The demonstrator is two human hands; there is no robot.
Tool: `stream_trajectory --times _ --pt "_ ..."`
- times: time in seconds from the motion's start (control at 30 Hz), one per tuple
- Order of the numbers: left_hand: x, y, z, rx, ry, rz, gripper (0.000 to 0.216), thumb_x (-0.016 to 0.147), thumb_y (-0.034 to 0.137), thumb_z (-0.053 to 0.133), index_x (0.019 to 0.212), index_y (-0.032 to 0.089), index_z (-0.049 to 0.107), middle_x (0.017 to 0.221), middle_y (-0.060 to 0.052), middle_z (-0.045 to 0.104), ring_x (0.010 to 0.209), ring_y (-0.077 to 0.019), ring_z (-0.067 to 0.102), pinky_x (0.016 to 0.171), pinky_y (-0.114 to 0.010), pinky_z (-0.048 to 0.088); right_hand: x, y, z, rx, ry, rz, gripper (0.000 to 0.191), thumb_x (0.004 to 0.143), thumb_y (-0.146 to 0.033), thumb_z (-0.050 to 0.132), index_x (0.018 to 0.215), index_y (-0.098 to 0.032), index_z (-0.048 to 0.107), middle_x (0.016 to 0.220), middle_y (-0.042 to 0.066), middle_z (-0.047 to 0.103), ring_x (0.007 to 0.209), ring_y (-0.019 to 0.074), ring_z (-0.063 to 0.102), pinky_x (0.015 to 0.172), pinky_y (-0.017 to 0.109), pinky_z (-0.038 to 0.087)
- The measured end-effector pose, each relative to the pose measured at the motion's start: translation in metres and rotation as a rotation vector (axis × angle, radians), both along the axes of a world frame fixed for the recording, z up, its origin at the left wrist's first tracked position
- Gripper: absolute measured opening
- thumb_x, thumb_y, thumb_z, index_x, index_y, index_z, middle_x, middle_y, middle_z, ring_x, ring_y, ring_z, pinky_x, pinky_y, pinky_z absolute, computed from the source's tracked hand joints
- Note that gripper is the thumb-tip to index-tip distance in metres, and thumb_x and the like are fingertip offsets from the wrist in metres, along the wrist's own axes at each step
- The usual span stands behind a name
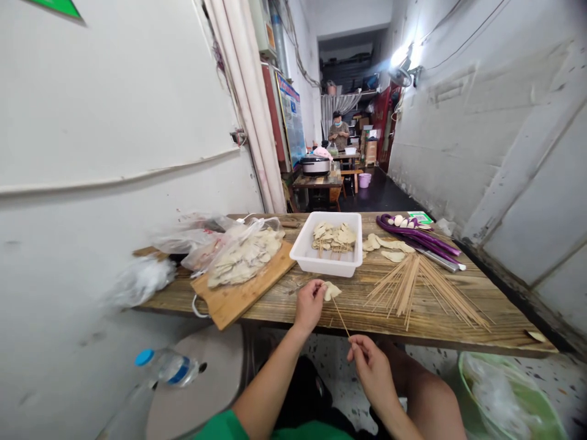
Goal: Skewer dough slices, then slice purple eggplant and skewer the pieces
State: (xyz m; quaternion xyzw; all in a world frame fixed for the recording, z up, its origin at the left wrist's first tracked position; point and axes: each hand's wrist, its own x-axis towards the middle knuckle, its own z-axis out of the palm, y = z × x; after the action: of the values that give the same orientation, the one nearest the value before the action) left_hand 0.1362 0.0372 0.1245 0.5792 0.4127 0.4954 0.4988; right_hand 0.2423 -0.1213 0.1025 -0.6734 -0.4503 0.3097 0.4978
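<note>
My left hand (309, 304) pinches a pale eggplant slice (332, 291) at the tip of a thin bamboo skewer (340, 318). The skewer's lower end is pinched by my right hand (371, 366), below the table's front edge. Just beyond my left hand, a white plastic tub (305, 252) holds several skewered slices. A fan of loose bamboo skewers (422, 288) lies on the wooden table (458, 324) to the right. More loose slices (389, 247) lie beside whole purple eggplants (419, 235) at the far right.
A wooden cutting board (238, 296) at the left bears a plastic bag of slices (245, 253). A water bottle (167, 366) lies on a round stool at lower left. A green basin (527, 397) sits on the floor at right. Another person stands far down the corridor (339, 131).
</note>
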Motion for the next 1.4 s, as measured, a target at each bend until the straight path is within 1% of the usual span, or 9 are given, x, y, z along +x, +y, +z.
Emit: stream_trajectory --times 0.17,0.43,0.63,0.8,0.9,1.0,1.23,1.4 --pt "0.001 0.001 -0.003 -0.023 -0.006 0.02 0.014 0.077 0.031 0.058 0.078 0.017 0.06 0.067 -0.002 0.063 0.058 -0.0129 0.055 0.058 -0.022 0.04 -0.002 0.002 0.003 0.009 0.016 -0.009 0.03 0.085 -0.044 0.046 0.089 -0.017 0.059 0.062 0.002 0.06 0.057 0.0163 0.055 0.047 0.023 0.037" --pt "0.004 -0.002 0.001 0.002 -0.02 -0.003 0.017 0.077 0.033 0.06 0.08 0.017 0.062 0.069 -0.003 0.064 0.062 -0.0136 0.057 0.06 -0.023 0.042 -0.004 0.003 0.007 0.05 0.022 -0.041 0.034 0.084 -0.048 0.048 0.087 -0.018 0.061 0.06 0.002 0.06 0.052 0.0148 0.053 0.047 0.023 0.038" --pt "0.008 -0.009 0.0 0.013 -0.016 -0.063 0.019 0.078 0.035 0.059 0.079 0.016 0.062 0.068 -0.002 0.064 0.061 -0.0134 0.057 0.059 -0.022 0.042 -0.003 0.005 0.007 0.074 0.026 -0.065 0.034 0.084 -0.048 0.048 0.089 -0.017 0.061 0.06 0.001 0.06 0.053 0.0145 0.054 0.047 0.022 0.039" --pt "0.011 -0.013 -0.002 -0.097 -0.123 -0.078 0.025 0.076 0.039 0.061 0.082 0.015 0.06 0.071 -0.003 0.064 0.063 -0.0127 0.057 0.059 -0.022 0.043 -0.002 0.006 0.006 0.106 0.036 -0.086 0.034 0.084 -0.046 0.049 0.09 -0.016 0.062 0.061 0.001 0.061 0.051 0.0134 0.053 0.046 0.022 0.038" --pt "0.012 -0.015 0.002 -0.158 -0.178 -0.095 0.028 0.075 0.04 0.062 0.083 0.014 0.06 0.071 -0.003 0.064 0.062 -0.0119 0.056 0.057 -0.022 0.043 -0.003 0.005 0.005 0.099 0.055 -0.088 0.033 0.084 -0.046 0.048 0.091 -0.016 0.062 0.061 0.001 0.061 0.049 0.0126 0.052 0.045 0.021 0.038" --pt "0.011 -0.016 0.006 -0.201 -0.213 -0.081 0.031 0.073 0.041 0.064 0.083 0.013 0.062 0.074 -0.004 0.065 0.062 -0.0119 0.056 0.057 -0.022 0.043 -0.004 0.004 0.006 0.1 0.072 -0.089 0.032 0.084 -0.045 0.049 0.091 -0.017 0.062 0.061 0.0 0.061 0.048 0.0121 0.051 0.045 0.021 0.038" --pt "0.008 -0.013 0.007 -0.256 -0.219 -0.069 0.034 0.069 0.041 0.068 0.085 0.012 0.066 0.076 -0.005 0.067 0.064 -0.0124 0.057 0.058 -0.022 0.043 -0.006 0.003 0.008 0.09 0.103 -0.077 0.032 0.084 -0.044 0.049 0.091 -0.015 0.061 0.061 0.001 0.06 0.045 0.0109 0.049 0.042 0.02 0.036" --pt "0.006 -0.014 0.008 -0.288 -0.215 -0.071 0.033 0.068 0.043 0.067 0.079 0.012 0.067 0.069 -0.003 0.065 0.06 -0.0118 0.054 0.056 -0.022 0.041 -0.007 0.002 0.005 0.04 0.14 -0.037 0.032 0.085 -0.044 0.046 0.094 -0.015 0.058 0.065 0.0 0.058 0.042 0.0086 0.043 0.038 0.019 0.031"
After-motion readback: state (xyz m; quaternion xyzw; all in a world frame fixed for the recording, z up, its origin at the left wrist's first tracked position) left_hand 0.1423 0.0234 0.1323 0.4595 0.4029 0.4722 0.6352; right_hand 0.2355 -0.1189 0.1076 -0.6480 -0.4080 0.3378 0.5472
